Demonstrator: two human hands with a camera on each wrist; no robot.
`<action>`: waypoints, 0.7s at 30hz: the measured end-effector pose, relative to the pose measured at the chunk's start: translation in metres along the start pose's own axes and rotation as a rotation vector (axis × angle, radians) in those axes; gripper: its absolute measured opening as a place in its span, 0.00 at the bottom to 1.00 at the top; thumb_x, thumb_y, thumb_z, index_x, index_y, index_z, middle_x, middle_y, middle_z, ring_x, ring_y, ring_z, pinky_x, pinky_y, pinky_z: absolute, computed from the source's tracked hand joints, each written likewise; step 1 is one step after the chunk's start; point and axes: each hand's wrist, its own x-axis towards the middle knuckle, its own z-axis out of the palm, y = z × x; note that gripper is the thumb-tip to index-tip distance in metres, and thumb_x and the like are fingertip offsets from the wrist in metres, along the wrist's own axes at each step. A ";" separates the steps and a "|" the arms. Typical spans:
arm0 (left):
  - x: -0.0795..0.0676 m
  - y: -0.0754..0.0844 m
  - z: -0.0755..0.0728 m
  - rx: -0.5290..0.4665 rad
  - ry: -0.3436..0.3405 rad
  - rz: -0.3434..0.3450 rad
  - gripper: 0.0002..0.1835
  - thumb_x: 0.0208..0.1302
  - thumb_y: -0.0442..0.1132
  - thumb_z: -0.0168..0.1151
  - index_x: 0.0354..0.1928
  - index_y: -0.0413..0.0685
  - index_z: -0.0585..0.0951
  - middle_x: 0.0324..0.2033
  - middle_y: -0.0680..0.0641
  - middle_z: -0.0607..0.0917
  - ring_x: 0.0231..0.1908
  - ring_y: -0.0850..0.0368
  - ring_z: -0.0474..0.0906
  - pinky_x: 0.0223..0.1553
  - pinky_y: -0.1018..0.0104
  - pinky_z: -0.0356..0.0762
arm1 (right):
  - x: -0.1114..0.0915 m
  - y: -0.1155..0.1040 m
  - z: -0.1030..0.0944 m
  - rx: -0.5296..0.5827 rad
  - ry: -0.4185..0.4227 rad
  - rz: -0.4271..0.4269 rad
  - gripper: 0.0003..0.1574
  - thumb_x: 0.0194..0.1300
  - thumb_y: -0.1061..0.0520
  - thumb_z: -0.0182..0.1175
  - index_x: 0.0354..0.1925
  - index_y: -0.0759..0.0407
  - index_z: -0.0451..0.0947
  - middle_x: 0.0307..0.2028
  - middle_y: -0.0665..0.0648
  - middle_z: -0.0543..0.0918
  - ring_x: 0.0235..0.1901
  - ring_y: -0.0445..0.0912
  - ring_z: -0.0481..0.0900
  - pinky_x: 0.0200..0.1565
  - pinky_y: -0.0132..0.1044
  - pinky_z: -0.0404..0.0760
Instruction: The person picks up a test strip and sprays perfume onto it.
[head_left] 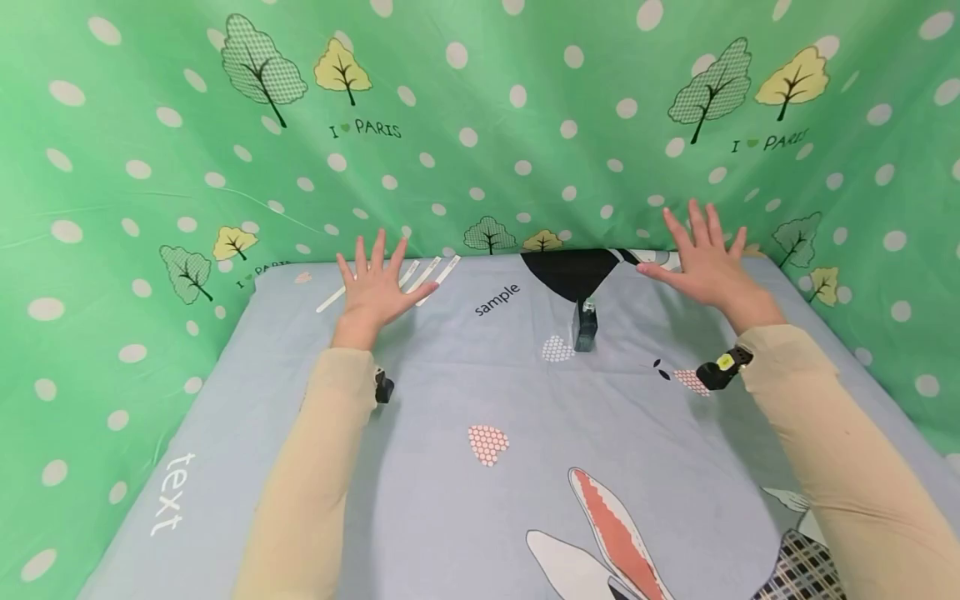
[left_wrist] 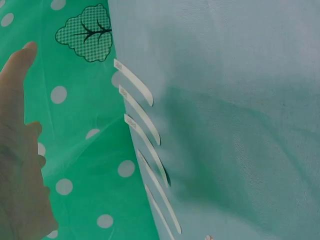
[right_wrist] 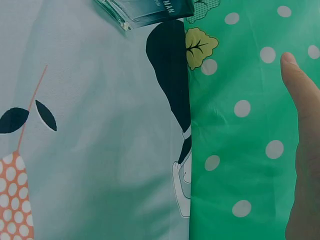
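Green polka-dot fabric (head_left: 525, 137) rises behind a pale blue printed cloth (head_left: 431, 475), where a dark, boxy, glass-like perfume bottle (head_left: 585, 329) sits between a person's spread-fingered left hand (head_left: 372, 289) and right hand (head_left: 708, 271), neither gripping anything. Likely hard, slick and breakable, the bottle would best be pinched across its flat sides. Slim white paper-like strips (head_left: 447, 270), probably feather-light and bendable, lie by the far edge, liftable at their ends; room to move stretches nearside.

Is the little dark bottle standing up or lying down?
The bottle stands upright: in the head view, its shiny top is uppermost, above the dark glass body.
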 end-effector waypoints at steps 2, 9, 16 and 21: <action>0.000 0.000 0.001 0.002 0.000 -0.002 0.55 0.58 0.82 0.41 0.80 0.64 0.41 0.80 0.46 0.32 0.78 0.34 0.25 0.71 0.26 0.20 | 0.000 -0.001 0.000 0.002 0.000 -0.002 0.64 0.64 0.18 0.43 0.79 0.43 0.26 0.77 0.58 0.17 0.75 0.62 0.14 0.62 0.81 0.18; 0.001 -0.002 0.003 0.008 0.001 -0.004 0.56 0.57 0.84 0.39 0.80 0.64 0.41 0.80 0.46 0.33 0.78 0.36 0.26 0.71 0.26 0.20 | 0.002 -0.001 0.003 0.001 0.001 -0.015 0.63 0.64 0.18 0.43 0.79 0.43 0.26 0.77 0.57 0.19 0.76 0.60 0.15 0.62 0.80 0.17; 0.000 -0.002 0.001 0.004 -0.002 -0.003 0.57 0.56 0.85 0.37 0.80 0.63 0.41 0.80 0.45 0.34 0.78 0.37 0.26 0.71 0.26 0.20 | 0.002 -0.002 0.007 -0.004 0.004 -0.014 0.63 0.64 0.18 0.43 0.79 0.41 0.25 0.78 0.55 0.19 0.76 0.59 0.15 0.62 0.80 0.17; -0.002 -0.003 0.000 -0.006 -0.001 -0.006 0.56 0.57 0.84 0.39 0.80 0.62 0.43 0.80 0.45 0.35 0.79 0.36 0.27 0.71 0.27 0.20 | 0.001 -0.005 0.008 -0.001 -0.003 -0.016 0.63 0.64 0.18 0.44 0.79 0.40 0.24 0.78 0.55 0.20 0.76 0.59 0.15 0.62 0.80 0.17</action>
